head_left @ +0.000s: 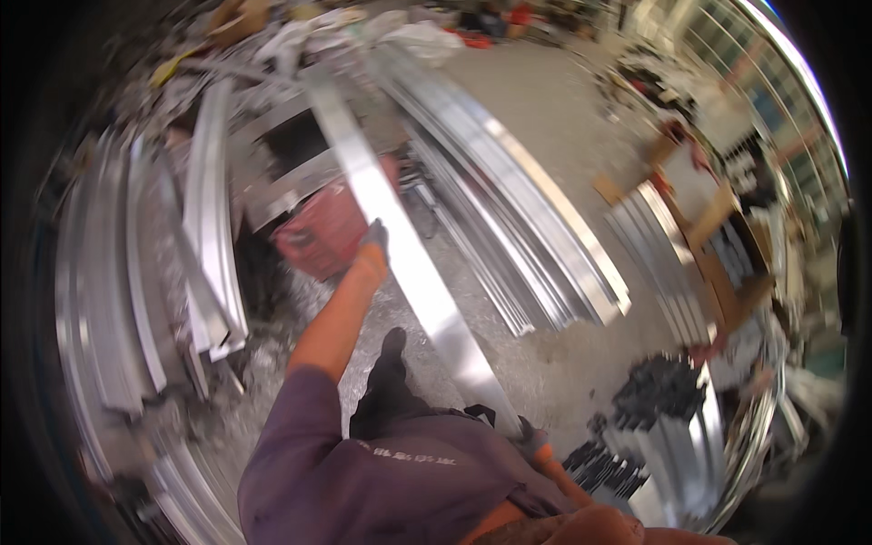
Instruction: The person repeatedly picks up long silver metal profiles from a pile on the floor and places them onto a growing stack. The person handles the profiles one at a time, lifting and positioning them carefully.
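A long silver aluminium bar (400, 227) runs from the upper middle of the view down to the lower right. My left hand (372, 243), in a grey glove with an orange cuff, grips the bar about halfway along it, arm stretched forward. My right hand (530, 442), also gloved, holds the bar's near end close to my body. My purple sleeve fills the bottom of the view. The picture is blurred by motion.
Long aluminium profiles lie stacked on the floor at centre right (509, 209) and on racks at left (136, 272). A red crate (322, 232) sits beyond my left arm. Short dark and silver cut pieces (663, 427) are piled at lower right. Wooden trestles (708, 227) stand at right.
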Tool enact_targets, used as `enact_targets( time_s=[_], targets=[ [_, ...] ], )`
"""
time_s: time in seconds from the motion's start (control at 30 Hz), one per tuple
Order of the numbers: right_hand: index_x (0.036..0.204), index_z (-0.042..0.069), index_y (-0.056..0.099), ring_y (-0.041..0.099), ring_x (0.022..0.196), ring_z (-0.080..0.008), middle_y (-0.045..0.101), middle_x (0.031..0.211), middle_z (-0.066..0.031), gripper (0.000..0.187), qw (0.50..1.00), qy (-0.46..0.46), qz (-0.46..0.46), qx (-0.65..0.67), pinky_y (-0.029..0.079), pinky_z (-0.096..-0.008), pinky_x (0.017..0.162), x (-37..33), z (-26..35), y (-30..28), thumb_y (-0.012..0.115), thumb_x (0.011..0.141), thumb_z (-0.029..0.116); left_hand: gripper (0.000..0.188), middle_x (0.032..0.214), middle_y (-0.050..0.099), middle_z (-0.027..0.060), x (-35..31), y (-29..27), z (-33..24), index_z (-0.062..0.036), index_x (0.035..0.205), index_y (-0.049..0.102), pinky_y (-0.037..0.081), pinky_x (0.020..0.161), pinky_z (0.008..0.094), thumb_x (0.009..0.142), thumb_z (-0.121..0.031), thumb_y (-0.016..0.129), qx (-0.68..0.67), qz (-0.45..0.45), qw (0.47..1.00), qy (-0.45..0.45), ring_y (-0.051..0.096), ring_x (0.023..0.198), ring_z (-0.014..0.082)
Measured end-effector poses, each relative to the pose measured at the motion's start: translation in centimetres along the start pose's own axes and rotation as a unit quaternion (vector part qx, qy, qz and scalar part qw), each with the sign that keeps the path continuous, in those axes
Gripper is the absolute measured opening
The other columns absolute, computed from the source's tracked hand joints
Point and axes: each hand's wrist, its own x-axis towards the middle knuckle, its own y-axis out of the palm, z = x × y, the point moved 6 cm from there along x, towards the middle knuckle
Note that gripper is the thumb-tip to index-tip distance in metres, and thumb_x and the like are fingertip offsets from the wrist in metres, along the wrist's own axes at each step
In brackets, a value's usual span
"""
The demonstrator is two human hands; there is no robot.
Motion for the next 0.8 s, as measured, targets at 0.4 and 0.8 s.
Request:
enact_targets(
  time_s=[0.4, 0.8],
  targets=[
    [0.131, 0.0, 0.062, 0.067, 0.114, -0.0381, 0.071, 0.118, -0.022, 0.084, 0.991, -0.084, -0.049, 0.092, 0.052, -0.0418, 0.094, 31.6, 28.7, -4.4, 0.074, 0.08, 0.065, 0.063, 0.131, 0.062, 0.0158, 3.6, 2.9, -2.4, 0.0063, 0.141, 0.046, 0.044, 0.104, 0.0353, 0.102, -0.042, 0.057, 0.113, -0.051, 0.991, 0.047, 0.058, 0.121, 0.0268],
    [0.125, 0.001, 0.066, 0.064, 0.111, -0.0466, 0.07, 0.115, -0.0275, 0.081, 0.983, -0.178, -0.044, -0.001, 0.051, -0.0468, 0.094, 49.0, 50.0, -5.6, 0.062, 0.085, 0.072, 0.088, 0.101, 0.066, 0.0229, 19.9, -3.8, -23.1, 0.0059, 0.116, 0.066, 0.046, 0.084, 0.0406, 0.083, -0.076, 0.06, 0.333, -0.234, 0.911, -0.067, 0.061, 0.088, 0.0317]
  ],
)
